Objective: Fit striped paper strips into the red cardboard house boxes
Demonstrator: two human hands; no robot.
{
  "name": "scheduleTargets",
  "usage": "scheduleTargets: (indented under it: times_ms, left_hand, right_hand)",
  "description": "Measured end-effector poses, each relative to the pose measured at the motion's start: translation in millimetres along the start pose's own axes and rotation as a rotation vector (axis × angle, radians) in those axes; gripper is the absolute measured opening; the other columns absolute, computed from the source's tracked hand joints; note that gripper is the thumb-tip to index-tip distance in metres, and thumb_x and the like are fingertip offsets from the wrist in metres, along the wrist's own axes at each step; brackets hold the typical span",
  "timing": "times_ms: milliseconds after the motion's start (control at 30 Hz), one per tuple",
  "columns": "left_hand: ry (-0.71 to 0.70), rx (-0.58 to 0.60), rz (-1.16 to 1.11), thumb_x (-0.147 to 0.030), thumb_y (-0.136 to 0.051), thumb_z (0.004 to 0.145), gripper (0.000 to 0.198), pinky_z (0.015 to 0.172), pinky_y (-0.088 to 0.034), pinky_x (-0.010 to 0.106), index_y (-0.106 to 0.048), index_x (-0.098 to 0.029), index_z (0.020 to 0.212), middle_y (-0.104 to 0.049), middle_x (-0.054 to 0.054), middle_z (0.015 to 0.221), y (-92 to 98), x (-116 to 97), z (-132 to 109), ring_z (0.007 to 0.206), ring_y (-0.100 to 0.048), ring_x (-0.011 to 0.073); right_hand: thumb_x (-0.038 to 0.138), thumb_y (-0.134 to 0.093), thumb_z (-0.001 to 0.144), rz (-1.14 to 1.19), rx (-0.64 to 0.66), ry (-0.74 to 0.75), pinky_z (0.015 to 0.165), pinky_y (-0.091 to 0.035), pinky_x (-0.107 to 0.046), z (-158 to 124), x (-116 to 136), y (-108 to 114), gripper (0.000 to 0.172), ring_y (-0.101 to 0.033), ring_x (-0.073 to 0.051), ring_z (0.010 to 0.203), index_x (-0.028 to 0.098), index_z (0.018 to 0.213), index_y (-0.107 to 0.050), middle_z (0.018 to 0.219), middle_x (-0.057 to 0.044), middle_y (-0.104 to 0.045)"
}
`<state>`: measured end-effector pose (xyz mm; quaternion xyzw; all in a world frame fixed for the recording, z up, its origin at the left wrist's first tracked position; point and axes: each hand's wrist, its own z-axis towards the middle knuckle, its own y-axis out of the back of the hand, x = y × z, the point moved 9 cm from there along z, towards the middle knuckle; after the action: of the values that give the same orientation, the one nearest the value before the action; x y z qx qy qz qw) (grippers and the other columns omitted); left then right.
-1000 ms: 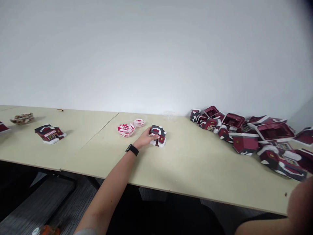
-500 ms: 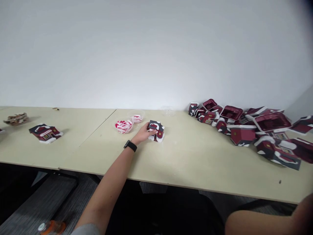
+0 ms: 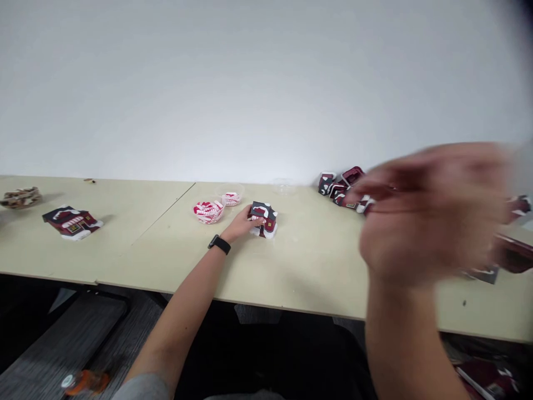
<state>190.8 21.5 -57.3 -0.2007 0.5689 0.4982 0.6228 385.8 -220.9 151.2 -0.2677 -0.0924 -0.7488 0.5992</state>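
The left hand (image 3: pixel 240 225) is on a small paper house (image 3: pixel 267 221), and its fingers press on the side of the house, so it looks like it is holding it. The house stands upright on the table (image 3: pixel 312 272), with dark roof and red walls with white edges. A black watch (image 3: pixel 219 244) is on the left wrist. The right hand (image 3: pixel 428 211) is up in the air, well to the right of the left hand. It is so blurry that I cannot tell if it is open or closed. Just beside the left hand, on its left, is a bowl of red and white strips (image 3: pixel 208 211). Behind that is a clear bowl (image 3: pixel 230 194) with more red and white bits. Far to the left of the left hand sits a second house (image 3: pixel 71 222). Behind the right hand is a pile of dark red house parts (image 3: pixel 339 186), mostly hidden. An orange bottle (image 3: pixel 85 381) lies on the floor below the left arm.
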Motion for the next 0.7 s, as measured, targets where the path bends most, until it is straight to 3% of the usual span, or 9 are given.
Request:
scheduleTargets:
  times_ms: [67, 167, 233, 300, 467, 700]
  left_hand:
    - [-0.014, -0.004, 0.004, -0.049, -0.081, 0.083, 0.060, 0.101, -0.055, 0.046, -0.060, -0.015, 0.127, -0.070, 0.015, 0.129, 1.2, 2.9, 1.9, 0.116, -0.068, 0.0317]
    - [0.001, -0.020, -0.003, -0.048, -0.084, 0.080, 0.066, 0.105, -0.052, 0.049, -0.059, -0.015, 0.131, -0.069, 0.016, 0.133, 4.1, 9.1, 5.4, 0.121, -0.066, 0.0327]
    - [0.011, -0.019, -0.018, -0.047, -0.086, 0.077, 0.070, 0.107, -0.051, 0.050, -0.058, -0.014, 0.132, -0.068, 0.017, 0.135, 4.3, 10.6, 7.0, 0.123, -0.066, 0.0335]
    - [0.019, -0.021, -0.033, -0.048, -0.087, 0.076, 0.072, 0.108, -0.050, 0.051, -0.058, -0.013, 0.132, -0.068, 0.018, 0.135, 3.9, 10.0, 7.7, 0.123, -0.066, 0.0340]
    - [0.035, -0.010, -0.075, -0.049, -0.087, 0.077, 0.070, 0.111, -0.049, 0.050, -0.060, -0.015, 0.132, -0.069, 0.016, 0.135, 0.4, 7.8, 7.9, 0.125, -0.065, 0.0331]
    - [0.018, -0.026, -0.041, -0.048, -0.086, 0.077, 0.071, 0.110, -0.050, 0.049, -0.059, -0.015, 0.133, -0.068, 0.015, 0.136, -0.8, 6.1, 11.4, 0.122, -0.065, 0.0308]
  right_hand:
    - [0.031, -0.060, 0.101, -0.029, -0.042, -0.045, 0.062, -0.057, -0.030, 6.2, -39.7, -4.9, 0.013, -0.068, -0.016, 0.078, 0.027, 0.092, -0.068, 0.087, 0.000, -0.064]
    - [0.029, -0.067, 0.088, -0.148, 0.049, -0.305, 0.065, -0.058, -0.031, 2.2, -137.6, -19.6, 0.009, -0.070, -0.019, 0.084, 0.025, 0.094, -0.071, 0.087, -0.001, -0.072]
    - [0.028, -0.064, 0.083, -0.238, 0.045, -0.393, 0.077, -0.061, -0.037, -10.1, -190.6, -18.1, 0.014, -0.070, -0.022, 0.090, 0.023, 0.094, -0.070, 0.092, -0.003, -0.075]
    - [0.025, -0.062, 0.079, -0.297, 0.040, -0.441, 0.093, -0.059, -0.044, -26.6, -226.7, -15.0, 0.020, -0.071, -0.023, 0.096, 0.022, 0.097, -0.070, 0.097, -0.005, -0.076]
    - [0.025, -0.064, 0.076, -0.285, 0.076, -0.624, 0.112, -0.050, -0.047, -64.1, -271.6, -12.5, 0.032, -0.070, -0.024, 0.112, 0.024, 0.108, -0.068, 0.114, -0.006, -0.076]
    - [0.023, -0.065, 0.077, -0.142, 0.183, -0.767, 0.107, -0.054, -0.040, -79.2, -293.0, -27.8, 0.042, -0.069, -0.021, 0.117, 0.024, 0.119, -0.067, 0.123, -0.005, -0.074]
